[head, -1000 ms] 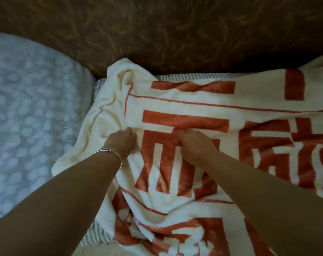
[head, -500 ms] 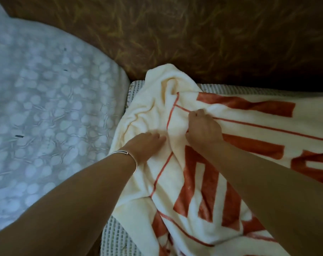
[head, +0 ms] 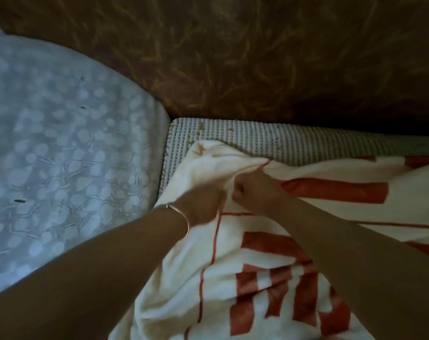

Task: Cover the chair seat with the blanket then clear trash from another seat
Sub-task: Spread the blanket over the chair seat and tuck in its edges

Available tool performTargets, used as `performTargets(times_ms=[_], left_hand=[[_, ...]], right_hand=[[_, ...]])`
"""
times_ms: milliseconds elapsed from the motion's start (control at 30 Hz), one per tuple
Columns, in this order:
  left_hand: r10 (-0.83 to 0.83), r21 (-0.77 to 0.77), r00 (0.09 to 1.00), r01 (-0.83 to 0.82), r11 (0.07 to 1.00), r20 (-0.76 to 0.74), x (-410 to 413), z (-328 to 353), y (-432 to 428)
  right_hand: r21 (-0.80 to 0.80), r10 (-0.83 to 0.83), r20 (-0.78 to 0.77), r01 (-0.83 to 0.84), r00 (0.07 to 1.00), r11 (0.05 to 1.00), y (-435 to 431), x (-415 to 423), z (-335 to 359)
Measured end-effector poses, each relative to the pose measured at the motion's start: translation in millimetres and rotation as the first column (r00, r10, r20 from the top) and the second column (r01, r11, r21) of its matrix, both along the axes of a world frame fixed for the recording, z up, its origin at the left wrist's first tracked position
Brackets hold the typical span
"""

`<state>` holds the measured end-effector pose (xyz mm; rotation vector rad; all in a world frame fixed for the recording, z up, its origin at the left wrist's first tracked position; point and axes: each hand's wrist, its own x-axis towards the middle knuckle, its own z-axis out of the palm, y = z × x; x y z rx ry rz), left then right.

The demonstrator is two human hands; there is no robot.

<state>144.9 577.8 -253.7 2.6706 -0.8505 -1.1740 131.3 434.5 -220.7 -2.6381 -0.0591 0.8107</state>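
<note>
Brown backrest [head: 257,57] | ribbed seat [head: 294,141] | right hand [head: 255,190] pinches blanket [head: 233,241] | left hand [head: 201,204] blurred

A thin silver-coloured metal bangle [head: 181,214] circles the left wrist, just behind the left hand [head: 203,204]. Its band looks a little flatter and wider on the outer side. The left forearm [head: 98,266] and right forearm [head: 343,241] are bare along all that shows. The right hand [head: 255,190] is bare too.

Ribbed grey-white seat cushion [head: 294,141], cream-and-red blanket [head: 233,273] over all but its far and left strips
</note>
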Motion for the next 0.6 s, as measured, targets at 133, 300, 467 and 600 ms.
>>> performTargets(times_ms=[133, 300, 467, 600], left_hand=[[0.198, -0.191, 0.915, -0.137, 0.972, 0.350, 47, 18, -41], [0.140, 0.117, 0.927, -0.191, 0.975, 0.347, 58, 17, -42], [0.656, -0.010, 0.631, -0.717, 0.697, 0.414, 94, 29, 29], [0.610, -0.075, 0.639, -0.660, 0.748, 0.468, 86, 32, 15]], right_hand=[[-0.076, -0.316, 0.146, 0.329, 0.938, 0.941, -32, 8, 7], [-0.322, -0.198, -0.014, 0.183, 0.980, 0.929, -60, 12, 12], [-0.012, -0.173, 0.110, 0.175, 0.979, 0.984, -36, 27, 4], [-0.001, -0.020, 0.070, 0.020, 0.997, 1.000, -33, 12, -9]])
